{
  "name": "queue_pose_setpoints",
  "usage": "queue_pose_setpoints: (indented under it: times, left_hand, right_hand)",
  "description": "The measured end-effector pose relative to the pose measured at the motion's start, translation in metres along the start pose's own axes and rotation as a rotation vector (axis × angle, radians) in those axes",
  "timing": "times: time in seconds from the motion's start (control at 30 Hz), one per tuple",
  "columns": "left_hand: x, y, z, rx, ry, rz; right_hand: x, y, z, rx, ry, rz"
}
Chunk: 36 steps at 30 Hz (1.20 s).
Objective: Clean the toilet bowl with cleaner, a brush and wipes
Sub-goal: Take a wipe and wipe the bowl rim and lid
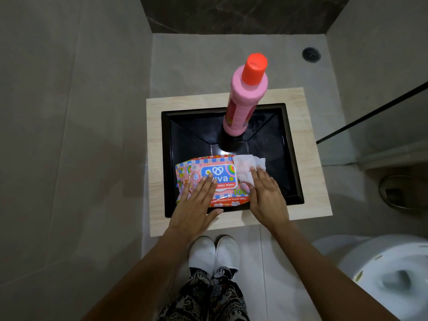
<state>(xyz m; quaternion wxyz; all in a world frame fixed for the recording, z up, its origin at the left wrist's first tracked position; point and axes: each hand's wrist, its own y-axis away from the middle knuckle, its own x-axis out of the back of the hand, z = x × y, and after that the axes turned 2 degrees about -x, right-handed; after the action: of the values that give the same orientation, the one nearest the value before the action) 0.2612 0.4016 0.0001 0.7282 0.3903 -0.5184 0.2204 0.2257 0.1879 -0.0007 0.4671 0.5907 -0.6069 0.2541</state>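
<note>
The left hand (pixel 196 200) lies flat on the baby wipes pack (pixel 209 181) in the black basin (pixel 293 158), apparently steadying it, while the right hand (pixel 266 195) pinches a wipe (pixel 247 166) at the pack's 2 o'clock corner.

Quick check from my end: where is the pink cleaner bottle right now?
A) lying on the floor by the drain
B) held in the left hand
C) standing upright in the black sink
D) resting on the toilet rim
C: the bottle stands upright in the black sink, behind the wipes pack, and neither hand touches it.
</note>
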Motion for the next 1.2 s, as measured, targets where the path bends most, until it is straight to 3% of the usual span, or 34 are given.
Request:
queue_pose_setpoints:
  times: [0.17, 0.3, 0.63, 0.8, 1.1, 1.2]
  left_hand:
    - [-0.004, 0.0, -0.002, -0.005, -0.008, -0.002]
    - [-0.002, 0.0, 0.002, 0.018, -0.008, -0.045]
    - [-0.004, -0.001, -0.003, -0.014, -0.001, -0.041]
    - [0.0, -0.002, -0.003, -0.043, -0.019, 0.021]
    - [0.0, -0.003, 0.002, -0.012, 0.0, -0.063]
    - [-0.002, -0.005, 0.006, -0.021, 0.02, -0.064]
  right_hand:
    - [0.007, 0.004, 0.009, -0.005, -0.031, 0.05]
    - [0.008, 0.007, 0.012, 0.055, -0.014, 0.023]
    - [0.006, -0.02, 0.008, -0.021, -0.049, -0.034]
    - [0.011, -0.012, 0.024, -0.044, -0.114, 0.09]
    - [0.005, 0.001, 0.022, 0.117, 0.031, 0.043]
    - [0.002, -0.001, 0.017, 0.084, 0.018, 0.043]
